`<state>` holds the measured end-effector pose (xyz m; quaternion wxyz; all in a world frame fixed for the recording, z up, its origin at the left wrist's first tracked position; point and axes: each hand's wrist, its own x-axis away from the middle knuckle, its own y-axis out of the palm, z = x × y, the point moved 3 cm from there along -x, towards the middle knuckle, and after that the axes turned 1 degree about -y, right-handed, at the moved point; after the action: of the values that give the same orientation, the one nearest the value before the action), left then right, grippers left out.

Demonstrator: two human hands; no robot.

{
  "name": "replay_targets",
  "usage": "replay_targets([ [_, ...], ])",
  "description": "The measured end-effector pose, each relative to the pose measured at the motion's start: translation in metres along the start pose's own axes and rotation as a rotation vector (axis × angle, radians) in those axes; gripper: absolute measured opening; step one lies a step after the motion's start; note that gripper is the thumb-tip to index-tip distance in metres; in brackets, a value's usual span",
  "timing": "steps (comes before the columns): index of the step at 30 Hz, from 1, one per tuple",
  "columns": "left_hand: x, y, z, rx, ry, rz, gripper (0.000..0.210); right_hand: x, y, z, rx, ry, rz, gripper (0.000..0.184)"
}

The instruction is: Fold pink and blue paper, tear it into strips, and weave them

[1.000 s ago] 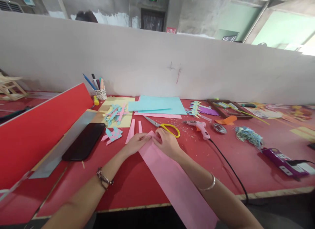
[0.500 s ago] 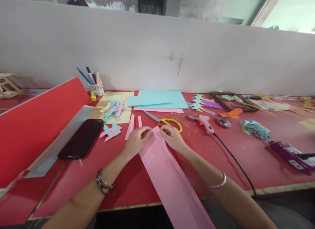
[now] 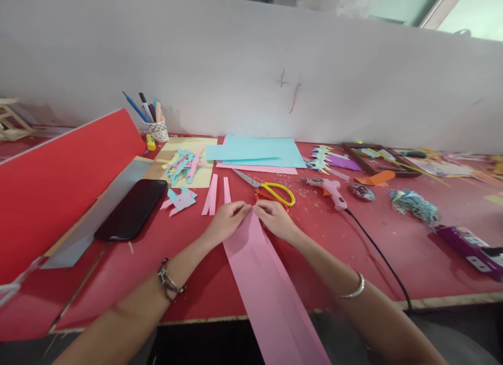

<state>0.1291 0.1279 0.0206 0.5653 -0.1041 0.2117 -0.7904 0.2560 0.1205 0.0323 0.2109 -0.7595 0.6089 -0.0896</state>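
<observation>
A long sheet of pink paper (image 3: 267,286) runs from the table's front edge up to my fingers, with a lengthwise fold along its right side. My left hand (image 3: 228,221) pinches its far end at the left corner. Close beside it, my right hand (image 3: 275,218) pinches the same end from the right, the fingertips of both nearly touching. Scissors with yellow and orange handles (image 3: 275,191) lie just beyond my right hand. Narrow pink strips (image 3: 212,195) rest beyond my left hand. A small woven pink and blue paper piece (image 3: 181,199) lies to their left.
A black phone (image 3: 131,210) and a leaning red board (image 3: 66,189) are at the left. Blue sheets (image 3: 267,151) and a pile of cut strips (image 3: 184,165) lie at the back. At the right are a pink glue gun (image 3: 328,191), its cord, and a purple power strip (image 3: 469,250).
Both hands have drawn together at the paper's far end, and their fingertips now nearly meet. The camera view has tilted slightly downward.
</observation>
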Motion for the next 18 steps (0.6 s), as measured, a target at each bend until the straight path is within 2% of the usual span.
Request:
replay_targets([
  [6,-0.0007,-0.0005,-0.0002,0.021,-0.015,0.025,0.032,-0.0013,0.0031,0.0039,-0.094,0.080,-0.030,0.021],
  [11,0.0003,0.0004,0.0008,0.047,-0.023,0.019,0.030,-0.0013,0.0031,0.0039,-0.129,0.100,-0.022,0.025],
  [18,0.0003,0.0010,0.0037,0.091,-0.043,-0.002,0.026,0.0012,0.0048,0.0025,-0.235,0.211,-0.050,0.023],
])
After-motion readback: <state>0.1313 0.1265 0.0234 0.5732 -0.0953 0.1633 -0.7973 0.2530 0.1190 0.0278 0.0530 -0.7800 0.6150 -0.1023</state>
